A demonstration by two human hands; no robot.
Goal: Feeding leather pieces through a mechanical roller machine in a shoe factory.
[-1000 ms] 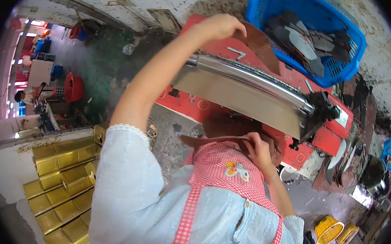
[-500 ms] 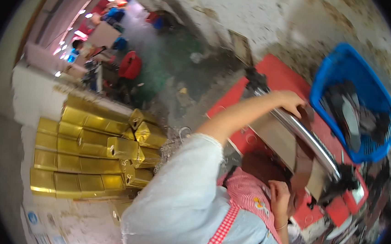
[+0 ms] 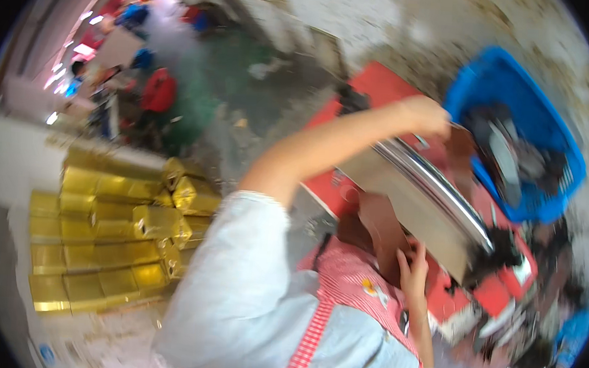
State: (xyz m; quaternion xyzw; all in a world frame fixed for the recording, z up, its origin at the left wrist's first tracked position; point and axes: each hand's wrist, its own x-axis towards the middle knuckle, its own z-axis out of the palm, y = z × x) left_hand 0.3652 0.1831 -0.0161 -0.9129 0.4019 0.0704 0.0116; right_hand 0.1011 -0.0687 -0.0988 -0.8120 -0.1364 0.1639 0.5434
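Though somewhat blurred, shows left hand (image 3: 424, 117) curled closed on one end of a long brown leather-like strip (image 3: 460, 157) beyond a shiny metal roller (image 3: 436, 194); also right hand (image 3: 414, 268), part-spread, at the edge of a flat brown leather-like sheet (image 3: 381, 222) before a red-checked apron (image 3: 347, 265); can't tell if gripping. Probably light, bendy; best pinched along edges.

The roller (image 3: 441, 194) gleams before me like smooth polished metal; the brown sheets (image 3: 382, 225) look matt and leathery, the basket (image 3: 464, 93) slick plastic, the tins (image 3: 98, 258) glossy metal, the apron (image 3: 343, 264) woven cloth, the wall (image 3: 424, 25) rough
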